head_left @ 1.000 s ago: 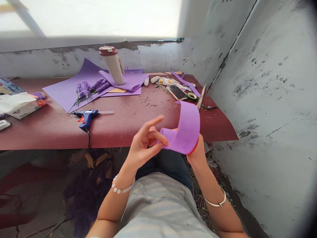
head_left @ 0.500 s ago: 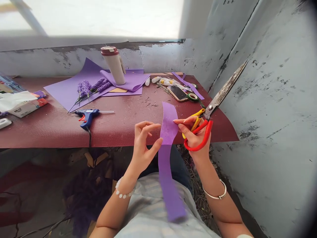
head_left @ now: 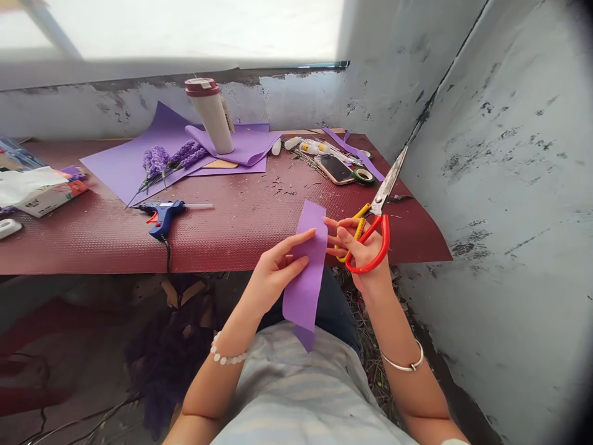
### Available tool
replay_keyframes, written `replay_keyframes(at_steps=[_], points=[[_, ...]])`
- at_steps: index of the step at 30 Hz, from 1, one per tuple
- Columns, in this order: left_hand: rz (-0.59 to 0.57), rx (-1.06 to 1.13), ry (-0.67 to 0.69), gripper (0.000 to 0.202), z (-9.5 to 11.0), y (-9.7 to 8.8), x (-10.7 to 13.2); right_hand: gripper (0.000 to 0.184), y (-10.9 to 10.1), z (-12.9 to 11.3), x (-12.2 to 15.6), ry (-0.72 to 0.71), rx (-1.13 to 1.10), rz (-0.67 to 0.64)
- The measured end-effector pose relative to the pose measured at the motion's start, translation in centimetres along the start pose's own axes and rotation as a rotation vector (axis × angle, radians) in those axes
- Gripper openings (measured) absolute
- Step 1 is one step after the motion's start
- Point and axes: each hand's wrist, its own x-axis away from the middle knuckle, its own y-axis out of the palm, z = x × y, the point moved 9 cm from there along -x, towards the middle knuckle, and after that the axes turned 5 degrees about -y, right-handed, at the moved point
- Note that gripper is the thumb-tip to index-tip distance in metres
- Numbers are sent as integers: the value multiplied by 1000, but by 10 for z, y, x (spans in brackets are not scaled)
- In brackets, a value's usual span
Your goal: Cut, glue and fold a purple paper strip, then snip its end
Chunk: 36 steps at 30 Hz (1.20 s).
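My left hand (head_left: 273,275) pinches a purple foam strip (head_left: 306,272) that hangs folded over my lap, just in front of the table edge. My right hand (head_left: 364,253) grips red-and-yellow-handled scissors (head_left: 377,207), fingers through the loops, blades closed and pointing up and to the right toward the wall. Its fingertips touch the strip's right edge near the top.
The dark red table (head_left: 92,241) carries a blue glue gun (head_left: 162,213), purple foam sheets (head_left: 125,164), purple flower stems (head_left: 162,162), a tumbler (head_left: 210,114), a phone (head_left: 334,168), green tape roll (head_left: 364,176), glue sticks (head_left: 306,147) and a tissue box (head_left: 39,191). A grey wall (head_left: 509,185) stands close on the right.
The strip went from curled over my right hand to hanging straight, and is now folded shorter. The scissors came into view in my right hand and tilted lower toward the table.
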Motion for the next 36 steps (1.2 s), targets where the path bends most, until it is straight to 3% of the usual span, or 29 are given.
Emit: replay_keyframes(at_steps=[4, 11, 18, 22, 27, 33, 36], points=[[67, 22, -1, 50, 1, -7, 3, 43, -10, 8, 15, 69, -1, 9], [24, -24, 48, 58, -2, -2, 2, 47, 3, 20, 44, 140, 89, -51], [79, -25, 11, 63, -9, -9, 3, 43, 9, 30, 53, 176, 165, -39], [124, -66, 54, 61, -9, -14, -1, 32, 4, 22, 54, 139, 266, -62], [138, -121, 80, 45, -9, -16, -8, 25, -1, 23, 65, 180, 374, -182], [108, -159, 124, 44, -8, -10, -9, 30, -6, 34, 77, 262, 351, -214], [99, -142, 103, 53, -12, -9, -8, 34, -5, 40, 79, 293, 300, -221]])
